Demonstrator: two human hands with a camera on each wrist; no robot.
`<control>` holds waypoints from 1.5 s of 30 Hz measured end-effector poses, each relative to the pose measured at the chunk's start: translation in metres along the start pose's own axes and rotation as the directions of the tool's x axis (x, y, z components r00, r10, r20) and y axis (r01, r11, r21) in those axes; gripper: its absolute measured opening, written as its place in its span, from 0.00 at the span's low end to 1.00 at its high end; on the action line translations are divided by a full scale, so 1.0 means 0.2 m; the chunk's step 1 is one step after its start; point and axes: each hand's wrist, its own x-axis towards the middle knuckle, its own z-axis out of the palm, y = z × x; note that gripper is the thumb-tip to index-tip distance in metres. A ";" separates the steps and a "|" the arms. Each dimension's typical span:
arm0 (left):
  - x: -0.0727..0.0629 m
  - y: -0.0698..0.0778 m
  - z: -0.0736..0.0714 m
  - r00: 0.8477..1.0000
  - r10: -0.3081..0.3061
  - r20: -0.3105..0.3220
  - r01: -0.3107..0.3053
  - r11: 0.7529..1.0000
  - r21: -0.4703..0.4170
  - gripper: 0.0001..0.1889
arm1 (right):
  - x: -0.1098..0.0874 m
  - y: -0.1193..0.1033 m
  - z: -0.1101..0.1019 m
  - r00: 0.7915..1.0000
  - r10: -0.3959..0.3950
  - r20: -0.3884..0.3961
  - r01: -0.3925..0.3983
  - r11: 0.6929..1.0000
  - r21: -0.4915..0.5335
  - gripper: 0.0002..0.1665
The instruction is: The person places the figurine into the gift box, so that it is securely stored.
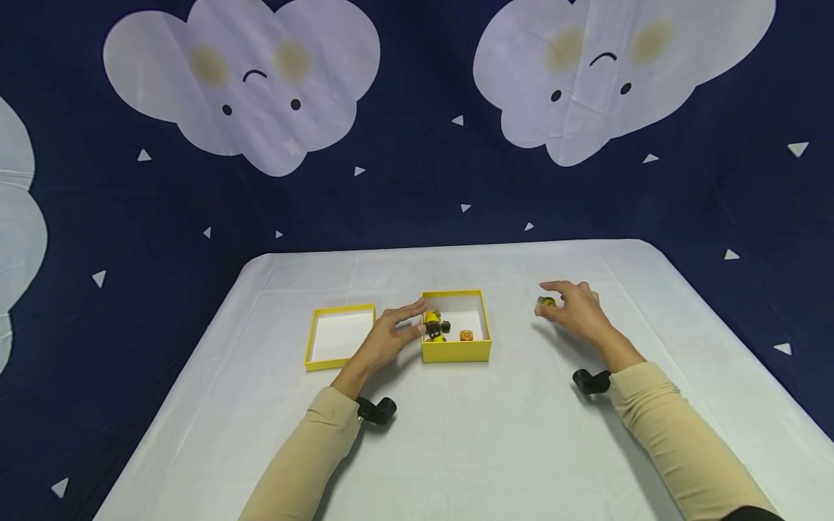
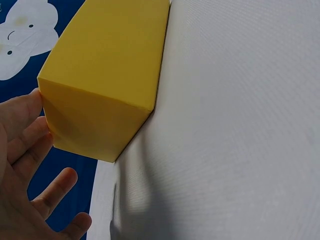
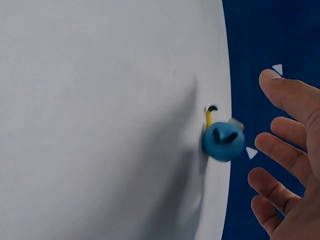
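A yellow box (image 1: 456, 352) with a white inside stands on the table in the head view. My left hand (image 1: 389, 336) touches its left wall with fairly straight fingers; in the left wrist view the fingertips lie at the box's upper edge. Inside are a yellow-and-black toy figure (image 1: 434, 325) and a small orange piece (image 1: 465, 336). My right hand (image 1: 573, 311) hovers at a small toy figure (image 3: 223, 142), its thumb and fingers spread apart. That figure has a rounded blue body, two black stubs and a yellow limb with a black tip. A gap shows between it and the fingers.
Left of the box lies its shallow lid (image 1: 340, 336), yellow-rimmed and white inside, partly behind my left hand. A white cloth covers the table (image 1: 495, 441). Behind it hangs a dark blue curtain (image 1: 417, 195) with clouds and triangles.
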 end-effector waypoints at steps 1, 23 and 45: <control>0.00 0.00 0.00 1.000 -0.003 0.002 0.003 1.000 0.000 0.24 | 0.00 0.01 0.00 1.000 0.001 0.000 -0.001 1.000 -0.006 0.34; 0.00 0.01 0.00 1.000 0.004 -0.007 -0.004 1.000 0.004 0.24 | 0.01 0.10 0.02 0.996 0.002 0.091 0.005 0.997 -0.071 0.35; 0.00 0.00 0.01 1.000 0.002 -0.003 -0.002 1.000 0.002 0.25 | 0.00 0.15 0.02 0.998 0.018 0.066 -0.014 0.999 -0.052 0.32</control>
